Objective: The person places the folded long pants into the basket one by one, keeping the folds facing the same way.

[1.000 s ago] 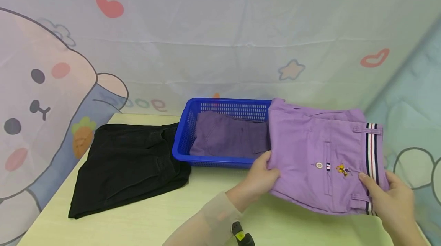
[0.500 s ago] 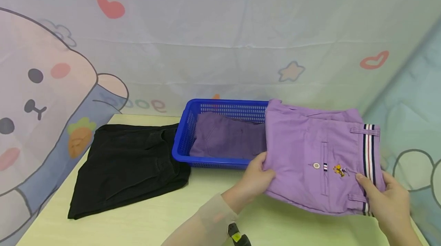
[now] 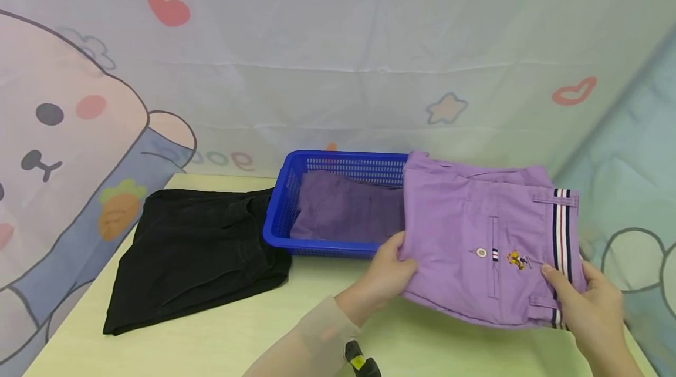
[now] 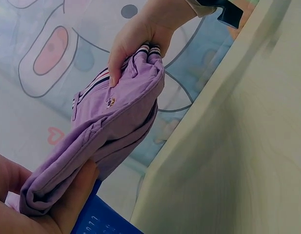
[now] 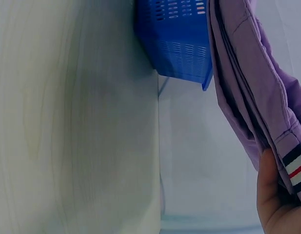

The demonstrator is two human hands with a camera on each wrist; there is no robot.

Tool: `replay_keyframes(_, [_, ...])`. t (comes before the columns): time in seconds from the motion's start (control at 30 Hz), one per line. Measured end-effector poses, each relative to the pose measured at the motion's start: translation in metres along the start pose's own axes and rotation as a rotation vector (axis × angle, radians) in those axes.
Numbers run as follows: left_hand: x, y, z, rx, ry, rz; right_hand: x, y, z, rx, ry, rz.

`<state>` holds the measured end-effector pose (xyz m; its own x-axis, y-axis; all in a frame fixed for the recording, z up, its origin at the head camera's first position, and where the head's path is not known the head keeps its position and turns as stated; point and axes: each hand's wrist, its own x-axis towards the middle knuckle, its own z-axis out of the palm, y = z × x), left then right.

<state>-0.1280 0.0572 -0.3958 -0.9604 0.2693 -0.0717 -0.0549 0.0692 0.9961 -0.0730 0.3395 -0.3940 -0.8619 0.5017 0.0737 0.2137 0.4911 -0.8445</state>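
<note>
Folded light-purple trousers (image 3: 459,236) with a striped waistband, a button pocket and a small embroidered figure are held up over the table's right side. My left hand (image 3: 388,271) pinches their left edge, thumb on top and fingers beneath. At the waistband, my right hand (image 3: 594,306) grips the other end, its thumb on the front by the embroidery. In the left wrist view the folded layers of the trousers (image 4: 106,122) show edge-on between both hands. The trousers overlap the right part of a blue basket (image 3: 327,246), in which a darker purple folded garment (image 3: 348,206) lies.
Black folded trousers (image 3: 190,259) lie on the pale wooden table (image 3: 222,342), left of the basket and touching it. A printed cloth (image 3: 317,60) hangs behind the table, with another printed sheet (image 3: 634,189) at the right side.
Both hands have shifted slightly left with the light-purple trousers, covering a little more of the basket. The grips, the basket and the black trousers look the same.
</note>
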Motion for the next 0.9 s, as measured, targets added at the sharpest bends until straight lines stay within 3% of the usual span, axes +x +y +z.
replay_keyframes(0.67, [-0.001,-0.002,-0.009,0.006,0.003,0.056,-0.005,-0.009,0.004,0.002,0.023,-0.026])
replay_keyframes(0.9, [-0.003,0.002,-0.012,0.005,0.0,0.043,-0.006,-0.011,0.008,0.037,0.038,-0.02])
